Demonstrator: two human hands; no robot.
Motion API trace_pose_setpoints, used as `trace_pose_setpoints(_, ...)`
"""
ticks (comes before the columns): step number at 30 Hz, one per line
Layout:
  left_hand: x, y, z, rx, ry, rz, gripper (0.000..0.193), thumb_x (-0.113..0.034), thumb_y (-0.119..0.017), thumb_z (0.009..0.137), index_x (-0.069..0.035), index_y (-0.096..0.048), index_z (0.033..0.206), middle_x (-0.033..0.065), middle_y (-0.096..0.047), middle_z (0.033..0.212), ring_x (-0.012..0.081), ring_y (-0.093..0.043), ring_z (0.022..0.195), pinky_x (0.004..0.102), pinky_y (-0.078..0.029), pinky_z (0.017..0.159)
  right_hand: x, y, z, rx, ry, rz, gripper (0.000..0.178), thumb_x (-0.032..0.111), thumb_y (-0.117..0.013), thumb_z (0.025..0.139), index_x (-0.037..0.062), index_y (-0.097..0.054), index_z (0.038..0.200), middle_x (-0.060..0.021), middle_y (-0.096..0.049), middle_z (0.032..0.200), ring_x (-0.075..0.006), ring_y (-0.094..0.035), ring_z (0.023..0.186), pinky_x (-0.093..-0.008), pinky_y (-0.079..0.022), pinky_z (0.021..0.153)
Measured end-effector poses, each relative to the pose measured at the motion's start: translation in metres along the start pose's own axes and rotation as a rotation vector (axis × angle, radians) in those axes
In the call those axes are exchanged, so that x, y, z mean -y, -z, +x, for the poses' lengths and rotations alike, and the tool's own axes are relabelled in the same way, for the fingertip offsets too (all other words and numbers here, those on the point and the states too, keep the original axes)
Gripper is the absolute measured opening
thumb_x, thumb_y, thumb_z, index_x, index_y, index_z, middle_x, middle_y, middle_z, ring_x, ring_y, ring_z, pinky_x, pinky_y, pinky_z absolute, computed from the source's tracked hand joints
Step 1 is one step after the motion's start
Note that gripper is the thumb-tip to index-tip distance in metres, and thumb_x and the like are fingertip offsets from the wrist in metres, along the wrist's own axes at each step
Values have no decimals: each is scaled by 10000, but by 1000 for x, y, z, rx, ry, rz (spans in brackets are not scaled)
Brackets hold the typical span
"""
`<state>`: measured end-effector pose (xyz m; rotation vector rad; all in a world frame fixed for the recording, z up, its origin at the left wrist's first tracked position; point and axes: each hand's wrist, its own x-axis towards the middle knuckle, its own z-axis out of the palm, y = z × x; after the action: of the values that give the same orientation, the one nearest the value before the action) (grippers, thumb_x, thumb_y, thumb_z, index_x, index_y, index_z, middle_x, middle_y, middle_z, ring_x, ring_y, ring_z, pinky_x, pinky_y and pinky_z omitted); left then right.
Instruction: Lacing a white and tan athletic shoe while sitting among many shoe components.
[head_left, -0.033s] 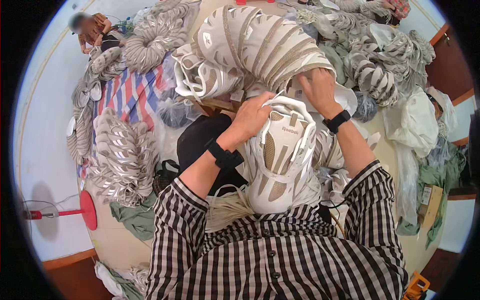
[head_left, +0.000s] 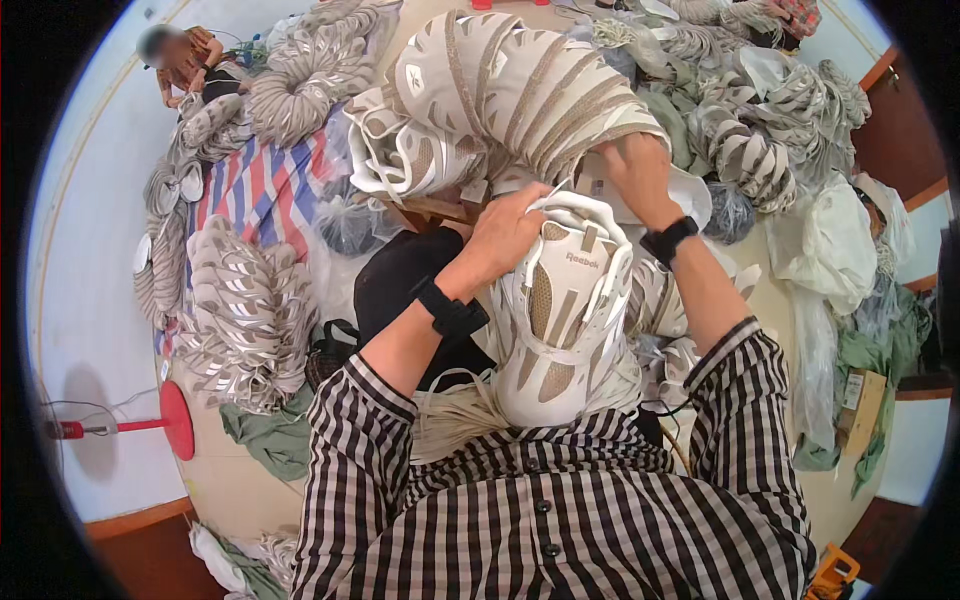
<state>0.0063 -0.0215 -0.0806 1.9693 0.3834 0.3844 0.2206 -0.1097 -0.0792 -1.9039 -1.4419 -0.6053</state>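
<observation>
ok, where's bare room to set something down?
Bare floor between the red disc and green cloth, left of the left sleeve; another bare patch right of the right sleeve, below the carton. Crowded: by the body, with the shoe upper and cords; ahead, left hand at the upper, right hand at the stacked uppers.
</observation>
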Motion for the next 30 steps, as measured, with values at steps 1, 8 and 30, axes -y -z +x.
trace_pose_setpoints(1, -3, -3, 1, -6, 22, 64, 336, -126, -435, 835, -1, -546, 1127, 195, -624, 1006, 280, -594, 926, 328, -427, 842, -8, -5, 2, 41, -54, 104, 224, 207, -610, 791, 10, -652, 888, -218, -629, 847, -387, -598, 782, -460, -461, 695)
trace_pose_setpoints(8, -10, -8, -2, -45, -62, 182, 332, -138, -416, 829, -11, -542, 1109, 237, -612, 953, 367, -592, 889, 378, -439, 821, -37, -33, -14, 21, -142, 164, 215, 212, -594, 794, 57, -675, 918, -188, -646, 875, -386, -604, 812, -454, -467, 715)
trace_pose_setpoints(30, -3, 10, 28, 113, -23, -102, 316, -101, -465, 861, 19, -588, 1126, 70, -642, 981, 141, -572, 895, 255, -430, 831, 59, 53, -51, 515, -747, 1134, 339, 228, -536, 896, -19, -566, 1126, -64, -594, 1020, -115, -523, 933, -252, -421, 811)
